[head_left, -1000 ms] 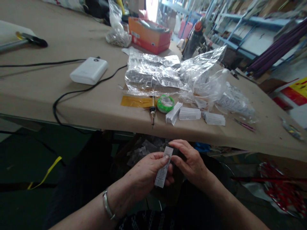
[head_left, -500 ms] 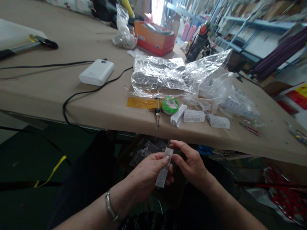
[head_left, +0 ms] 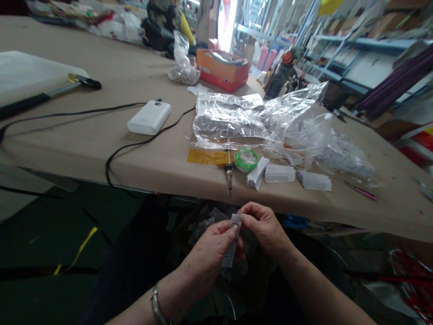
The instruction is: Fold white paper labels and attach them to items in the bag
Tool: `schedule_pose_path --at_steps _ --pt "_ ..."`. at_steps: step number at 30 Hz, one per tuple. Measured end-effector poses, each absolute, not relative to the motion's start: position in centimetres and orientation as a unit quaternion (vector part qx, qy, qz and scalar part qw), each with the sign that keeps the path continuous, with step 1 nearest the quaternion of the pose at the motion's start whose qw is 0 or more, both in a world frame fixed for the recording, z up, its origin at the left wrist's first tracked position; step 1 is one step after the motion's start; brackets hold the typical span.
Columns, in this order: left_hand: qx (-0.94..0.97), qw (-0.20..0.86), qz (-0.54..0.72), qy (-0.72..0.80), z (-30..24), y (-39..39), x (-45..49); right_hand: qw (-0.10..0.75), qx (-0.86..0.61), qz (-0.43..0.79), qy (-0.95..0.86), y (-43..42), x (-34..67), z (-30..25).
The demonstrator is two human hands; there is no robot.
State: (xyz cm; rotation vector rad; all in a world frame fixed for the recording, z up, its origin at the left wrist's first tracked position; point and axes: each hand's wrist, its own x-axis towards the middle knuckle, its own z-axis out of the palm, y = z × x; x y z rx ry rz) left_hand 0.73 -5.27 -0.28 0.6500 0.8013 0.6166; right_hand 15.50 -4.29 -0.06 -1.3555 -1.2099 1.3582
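Observation:
A narrow white label with printed lines (head_left: 229,255) is pinched between the thumb and fingers of my left hand (head_left: 216,239), below the table edge. My right hand (head_left: 264,225) has its thumb and forefinger closed together at the label's upper corner. Its other fingers are curled. On the table just beyond stand stacks of similar labels (head_left: 280,173), beside a small green-rimmed round container (head_left: 246,160) with whitish contents. A soldering-iron-like tool with a thin metal tip (head_left: 229,176) points toward me. Under my hands is a heap of translucent scraps (head_left: 213,219).
A white power bank (head_left: 149,118) with black cables lies on the brown-covered table (head_left: 162,167). Crinkled clear plastic bags (head_left: 233,117), an amber film strip (head_left: 206,157) and an orange box (head_left: 221,72) lie farther back. Pink-handled tweezers (head_left: 361,191) are at the right.
My right hand has closed from spread fingers into a pinch at the label's top end. My left hand keeps hold of the label. The view has shifted, so the table appears lower and farther right.

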Motion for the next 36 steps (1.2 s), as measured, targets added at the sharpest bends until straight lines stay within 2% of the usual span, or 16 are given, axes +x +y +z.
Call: schedule_pose_path --at_steps 4,12,16,23,36 --pt "0.363 0.776 0.324 0.401 0.1 -4.3 0.5 0.429 -0.538 0.525 -0.501 -3.5 14.9 0.5" --pt "0.548 0.548 0.395 0.493 0.6 -2.2 -0.4 0.429 -0.552 0.419 -0.579 -2.1 14.2 1.0" --pt "0.583 0.482 0.408 0.511 1.1 -1.4 -0.5 0.423 -0.560 0.377 -0.604 -1.7 14.1 1.1" --pt "0.604 0.449 0.419 0.508 0.7 -0.9 -0.3 0.425 -0.563 0.318 -0.633 -1.4 14.0 1.1" --pt "0.599 0.443 0.429 0.512 0.6 -0.6 -0.2 0.427 -0.565 0.294 -0.641 -1.0 14.0 0.8"
